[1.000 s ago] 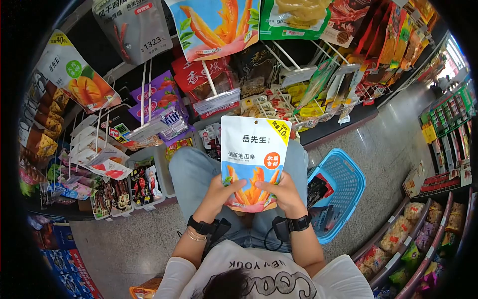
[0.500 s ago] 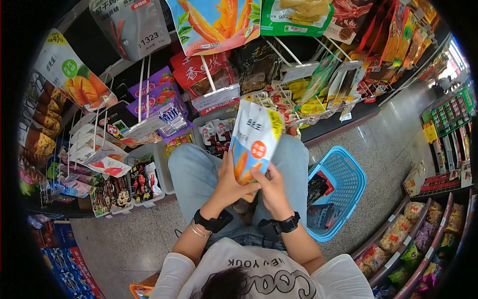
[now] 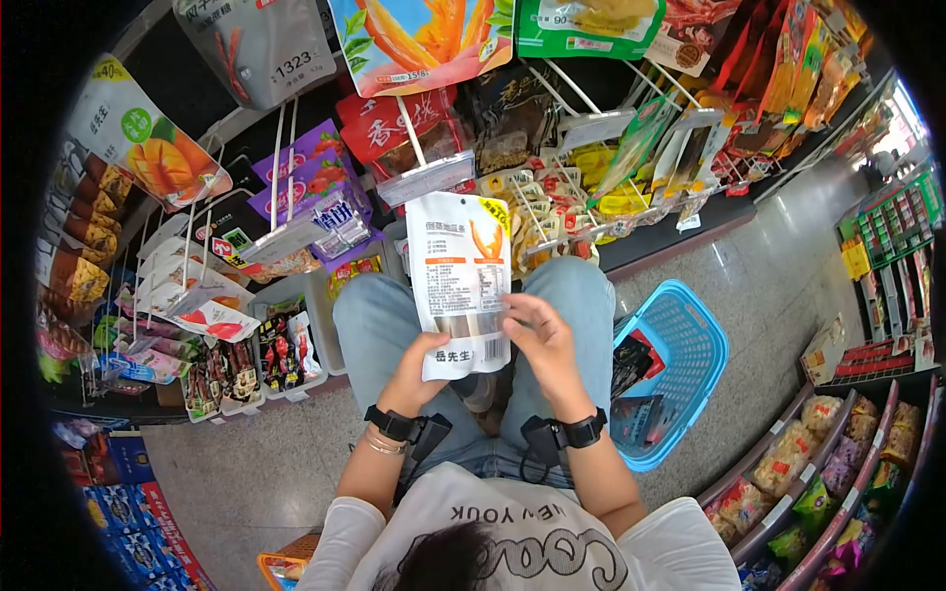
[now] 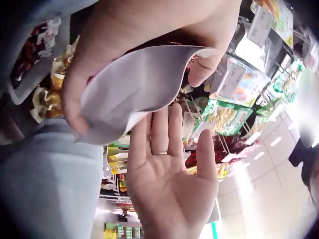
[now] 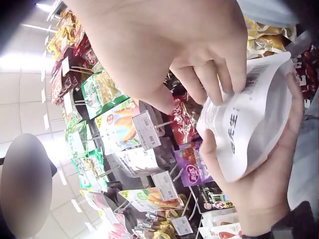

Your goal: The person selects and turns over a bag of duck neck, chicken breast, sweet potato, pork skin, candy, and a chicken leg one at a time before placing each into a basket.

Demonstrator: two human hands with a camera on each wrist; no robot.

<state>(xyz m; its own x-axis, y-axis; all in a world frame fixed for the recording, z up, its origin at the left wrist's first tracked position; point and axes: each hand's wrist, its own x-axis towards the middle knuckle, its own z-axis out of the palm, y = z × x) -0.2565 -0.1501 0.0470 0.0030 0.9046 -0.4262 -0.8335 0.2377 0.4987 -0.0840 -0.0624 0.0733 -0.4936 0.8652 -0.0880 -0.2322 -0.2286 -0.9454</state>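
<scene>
A white pouch stands upright above the lap, its printed back with small text and a barcode facing up. My left hand grips its lower left corner, thumb on the printed side. My right hand is at the pouch's right edge with fingers loosely extended. In the left wrist view the left hand curls round the pouch's pale bottom, and the right hand shows its palm. In the right wrist view the left hand cups the pouch, and the right hand's fingers touch its side.
A blue basket with several packs stands on the floor right of the knees. Hanging snack bags, such as an orange-and-blue pouch, and price tags on hooks are in front. Bins of small packs sit left; another snack shelf is at lower right.
The pouch has turned from its colourful front to its printed back and shifted slightly left. The right hand, which gripped it earlier, has loosened its fingers; the left hand still holds on.
</scene>
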